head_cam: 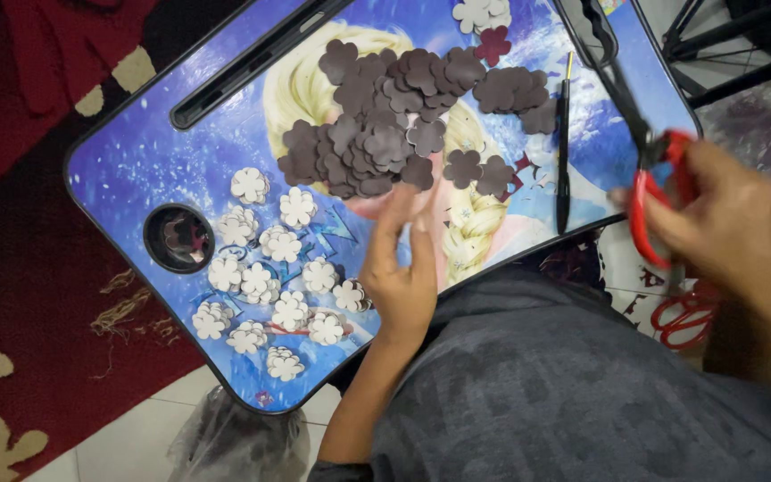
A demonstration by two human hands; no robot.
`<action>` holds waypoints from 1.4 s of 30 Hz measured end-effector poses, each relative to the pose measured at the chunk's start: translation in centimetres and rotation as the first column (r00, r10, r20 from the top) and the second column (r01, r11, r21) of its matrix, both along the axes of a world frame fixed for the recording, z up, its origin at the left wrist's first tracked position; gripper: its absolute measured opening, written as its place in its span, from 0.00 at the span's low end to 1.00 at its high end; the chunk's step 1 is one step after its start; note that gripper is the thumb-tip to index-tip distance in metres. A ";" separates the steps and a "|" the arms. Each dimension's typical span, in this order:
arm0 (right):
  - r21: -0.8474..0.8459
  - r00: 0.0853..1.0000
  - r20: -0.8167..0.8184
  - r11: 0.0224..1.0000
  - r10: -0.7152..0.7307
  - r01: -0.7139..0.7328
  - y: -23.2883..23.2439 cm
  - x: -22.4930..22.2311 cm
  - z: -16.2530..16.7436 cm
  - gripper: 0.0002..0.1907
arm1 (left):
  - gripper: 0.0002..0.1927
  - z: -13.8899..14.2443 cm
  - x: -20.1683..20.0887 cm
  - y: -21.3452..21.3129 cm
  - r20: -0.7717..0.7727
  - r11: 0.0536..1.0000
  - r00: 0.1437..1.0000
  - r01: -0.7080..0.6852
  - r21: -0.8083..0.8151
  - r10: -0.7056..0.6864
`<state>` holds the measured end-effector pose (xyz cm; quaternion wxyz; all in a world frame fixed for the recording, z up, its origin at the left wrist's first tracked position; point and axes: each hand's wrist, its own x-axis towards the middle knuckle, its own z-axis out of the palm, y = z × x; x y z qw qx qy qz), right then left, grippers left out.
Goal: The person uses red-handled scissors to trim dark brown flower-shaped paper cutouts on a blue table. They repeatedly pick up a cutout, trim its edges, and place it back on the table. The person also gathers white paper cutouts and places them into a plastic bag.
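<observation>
- While the left hand (403,281) lies flat on the near edge of the blue picture-printed desk (136,161), its fingers are stretched out side by side with the tips just short of the heap of dark brown flower cut-outs (385,134); its grip holds nothing.
- The right hand (733,223) hovers off the right edge of the desk, its grip closed through the handles of the red-handled scissors (649,192), whose dark blades point far, up past the desk's corner.
- The brown heap fills the middle and far part of the desk, with a few loose brown flowers (479,170) to its right.
- White flower cut-outs (269,268) lie in small stacks over the near left part of the desk, beside a round black cup hole (178,237).
- A thin dark pen (564,152) lies right of the brown heap, pointing far to near.
- A second pair of red scissors (684,312) rests on the floor, under the right wrist.
- A grey garment (564,393) covers the person's lap.
</observation>
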<state>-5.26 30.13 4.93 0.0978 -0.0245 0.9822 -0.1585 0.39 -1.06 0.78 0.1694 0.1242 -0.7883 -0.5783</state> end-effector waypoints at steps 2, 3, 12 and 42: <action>0.259 0.988 -0.153 0.965 0.009 0.032 -0.7 -1.2 0.4 0.31 | 0.15 0.2 1.0 -0.6 0.032 0.968 0.983 0.186 -0.169 -0.183; 0.282 0.977 -0.212 0.958 0.014 0.047 -1.2 -1.8 0.6 0.31 | 0.13 0.2 1.3 -0.8 0.058 0.928 0.961 0.275 -0.250 -0.269; 0.376 0.939 -0.322 0.927 0.116 0.014 -5.0 -4.2 0.6 0.32 | 0.14 -0.2 1.1 -1.7 -0.106 0.791 0.882 0.353 -0.499 -0.460; 0.466 0.900 -0.338 0.880 0.277 -0.096 -8.0 -3.9 3.2 0.25 | 0.13 0.0 0.6 -2.2 -0.077 0.850 0.906 0.358 -0.386 -0.417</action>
